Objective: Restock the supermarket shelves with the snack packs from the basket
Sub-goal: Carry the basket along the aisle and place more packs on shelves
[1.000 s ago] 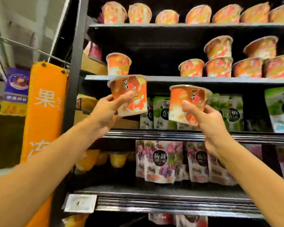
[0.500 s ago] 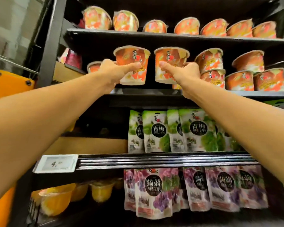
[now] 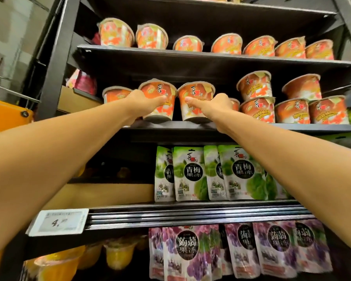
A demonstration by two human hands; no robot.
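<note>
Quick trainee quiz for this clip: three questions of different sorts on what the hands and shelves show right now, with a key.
1. True or false: the left hand grips the left cup and the right hand grips the right cup, both cups low over the cup shelf.
2. Which packs stand on the shelf directly below those two cups? A green pouches; B blue cans; C glass bottles.
3. Fill in: the cups stacked two high stand to the ___ of the right cup.

Key: 1 true; 2 A; 3 right.
</note>
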